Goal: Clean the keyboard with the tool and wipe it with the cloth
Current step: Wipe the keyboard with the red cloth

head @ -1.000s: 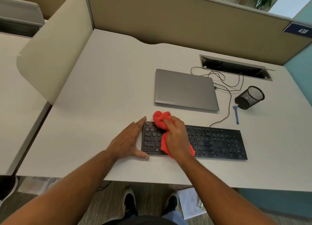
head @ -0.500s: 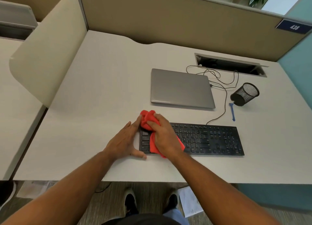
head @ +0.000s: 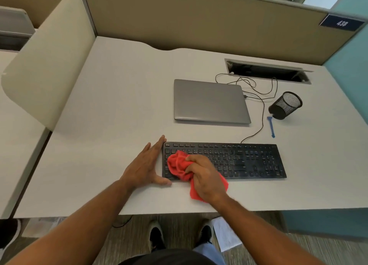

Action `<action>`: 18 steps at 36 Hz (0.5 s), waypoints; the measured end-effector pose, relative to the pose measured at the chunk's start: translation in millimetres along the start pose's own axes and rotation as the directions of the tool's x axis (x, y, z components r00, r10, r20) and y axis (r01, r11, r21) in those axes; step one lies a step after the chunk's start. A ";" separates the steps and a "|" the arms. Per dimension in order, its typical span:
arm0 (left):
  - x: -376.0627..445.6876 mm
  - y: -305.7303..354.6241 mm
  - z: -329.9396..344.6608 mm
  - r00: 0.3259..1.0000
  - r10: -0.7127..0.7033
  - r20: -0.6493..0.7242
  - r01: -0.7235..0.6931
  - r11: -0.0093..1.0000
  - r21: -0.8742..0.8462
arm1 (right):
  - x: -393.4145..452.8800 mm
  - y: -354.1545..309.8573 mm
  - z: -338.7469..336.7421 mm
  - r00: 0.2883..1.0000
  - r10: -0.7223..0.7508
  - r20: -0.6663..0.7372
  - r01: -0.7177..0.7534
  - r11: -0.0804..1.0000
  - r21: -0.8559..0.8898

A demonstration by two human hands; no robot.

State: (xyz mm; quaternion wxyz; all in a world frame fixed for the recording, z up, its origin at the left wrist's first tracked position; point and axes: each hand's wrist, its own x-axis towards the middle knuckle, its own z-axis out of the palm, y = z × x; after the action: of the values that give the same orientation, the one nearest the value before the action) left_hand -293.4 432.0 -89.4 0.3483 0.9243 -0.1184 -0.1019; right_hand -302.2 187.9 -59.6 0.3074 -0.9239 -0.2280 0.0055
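Note:
A black keyboard (head: 249,161) lies flat near the desk's front edge. My right hand (head: 205,177) grips a bunched red cloth (head: 178,165) and presses it on the keyboard's left end, with a corner of cloth hanging out below the hand. My left hand (head: 145,165) lies flat on the desk with straight fingers against the keyboard's left edge, thumb at its front corner. The blue cleaning tool (head: 271,126) lies on the desk behind the keyboard's right end, untouched.
A shut grey laptop (head: 209,101) sits behind the keyboard, with black cables (head: 258,91) running to a cable slot (head: 266,71). A black mesh cup (head: 285,105) lies tipped beside the tool. Partition walls bound the desk at the back and left.
My right hand has dragged the red cloth from the keyboard's top left corner down toward its front edge. My left hand has stayed against the left edge.

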 end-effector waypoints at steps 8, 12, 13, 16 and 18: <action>0.0 -1.4 1.7 0.999 0.027 -0.022 -0.027 1.000 -0.001 | -11.9 4.0 -6.2 0.995 0.082 0.050 -0.087 0.989 0.116; -0.3 7.0 -2.3 1.000 -0.025 0.001 0.025 1.000 -0.019 | 9.7 19.0 -30.0 0.836 0.456 -0.303 -0.435 0.890 0.139; -0.5 6.4 -2.3 0.999 -0.039 0.006 0.039 0.999 -0.011 | 14.1 16.0 -24.7 0.836 0.453 -0.311 -0.455 0.888 0.068; -0.1 2.5 -2.5 0.999 -0.046 0.015 0.046 0.999 -0.004 | 26.4 -29.4 3.0 0.900 0.384 -0.205 -0.380 0.923 0.061; 0.2 0.3 -1.8 1.000 0.013 0.017 -0.013 1.000 0.027 | 28.7 -61.1 28.2 0.948 0.311 -0.060 -0.303 0.945 0.120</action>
State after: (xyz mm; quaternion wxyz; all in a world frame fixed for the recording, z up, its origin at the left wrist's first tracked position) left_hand -292.7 432.9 -87.9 0.3354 0.9273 -0.1285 -0.1056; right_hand -306.3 259.2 -43.9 0.3614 -0.9294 -0.0684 0.0299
